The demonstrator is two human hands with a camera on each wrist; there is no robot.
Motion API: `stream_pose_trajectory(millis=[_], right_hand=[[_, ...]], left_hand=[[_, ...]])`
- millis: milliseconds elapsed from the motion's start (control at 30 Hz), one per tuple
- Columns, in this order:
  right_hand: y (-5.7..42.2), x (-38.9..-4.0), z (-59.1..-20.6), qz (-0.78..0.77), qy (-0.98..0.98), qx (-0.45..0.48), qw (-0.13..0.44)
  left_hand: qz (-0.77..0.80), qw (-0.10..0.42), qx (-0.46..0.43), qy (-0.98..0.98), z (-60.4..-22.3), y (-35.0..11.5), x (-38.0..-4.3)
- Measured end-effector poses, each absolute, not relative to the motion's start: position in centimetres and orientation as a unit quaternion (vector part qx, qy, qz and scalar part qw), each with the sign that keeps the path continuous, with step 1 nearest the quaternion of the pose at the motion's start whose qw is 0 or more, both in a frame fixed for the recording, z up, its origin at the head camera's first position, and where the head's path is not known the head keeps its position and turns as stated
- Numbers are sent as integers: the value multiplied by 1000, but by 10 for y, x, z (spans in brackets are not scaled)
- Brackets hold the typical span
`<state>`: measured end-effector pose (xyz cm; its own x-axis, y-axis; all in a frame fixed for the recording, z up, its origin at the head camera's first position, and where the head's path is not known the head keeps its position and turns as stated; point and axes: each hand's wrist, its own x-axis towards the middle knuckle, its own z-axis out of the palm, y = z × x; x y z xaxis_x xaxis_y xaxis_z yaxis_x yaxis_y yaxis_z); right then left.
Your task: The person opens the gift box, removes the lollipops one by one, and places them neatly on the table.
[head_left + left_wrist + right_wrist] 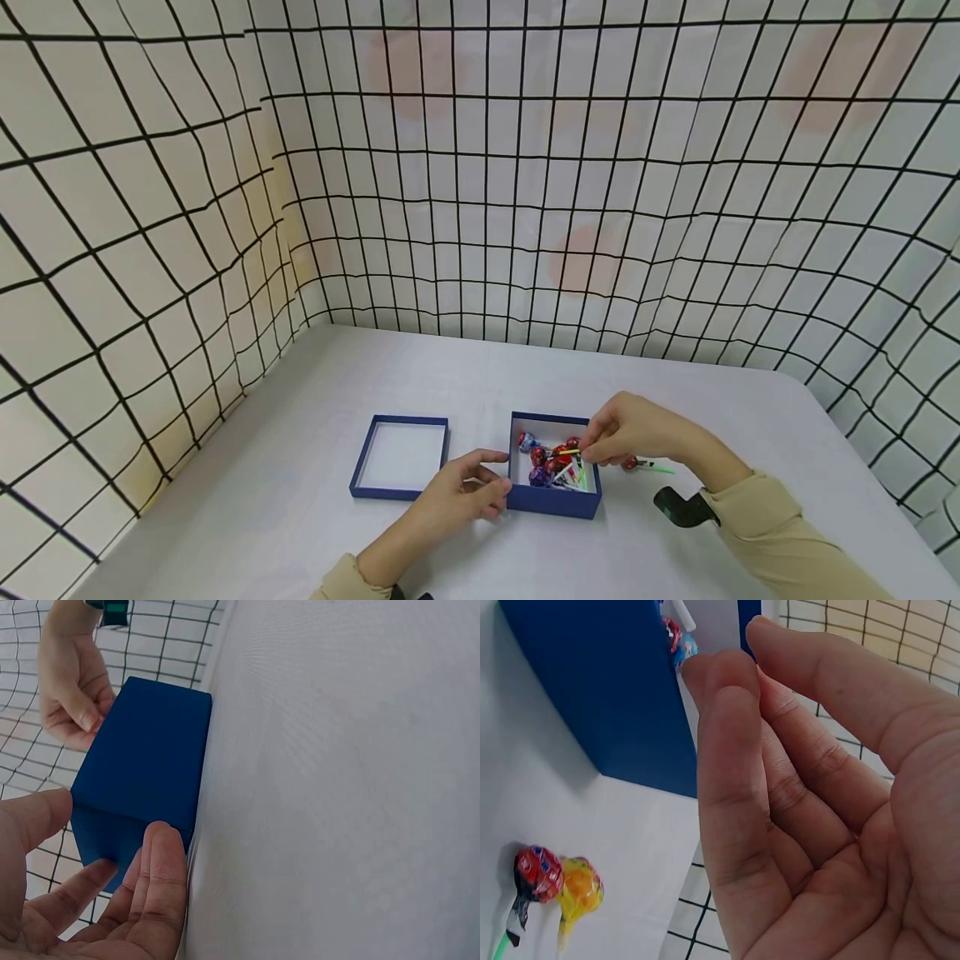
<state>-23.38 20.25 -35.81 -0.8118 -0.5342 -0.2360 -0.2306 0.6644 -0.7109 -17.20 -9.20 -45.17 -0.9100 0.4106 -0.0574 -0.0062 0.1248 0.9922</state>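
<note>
A blue box (555, 500) holds several wrapped lollipops (538, 475), red, blue and purple, with their sticks toward its right side. Over that right side, my right hand (637, 429) pinches a lollipop by its yellow stick (570, 452); its head is hard to tell from the others. In the right wrist view the pinched stick is hidden behind the fingers. At the box's left wall rests my left hand (461, 492), its fingertips (161, 840) against the end face and its fingers loosely bent.
A white-lined blue lid (360, 492) lies left of the box. Right of the box, on the white table (480, 367), are a red-wrapped lollipop (538, 874) and a yellow one (581, 889). Black netting (487, 175) stands around the table's back and sides.
</note>
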Motion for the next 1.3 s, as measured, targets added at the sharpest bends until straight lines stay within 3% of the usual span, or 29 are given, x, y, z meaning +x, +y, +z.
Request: stream_pose_trajectory(millis=[1300], right_hand=[[165, -232, -364, -278, 912, -232, 195]], left_hand=[[647, 149, 144, 734, -452, -91, -172]])
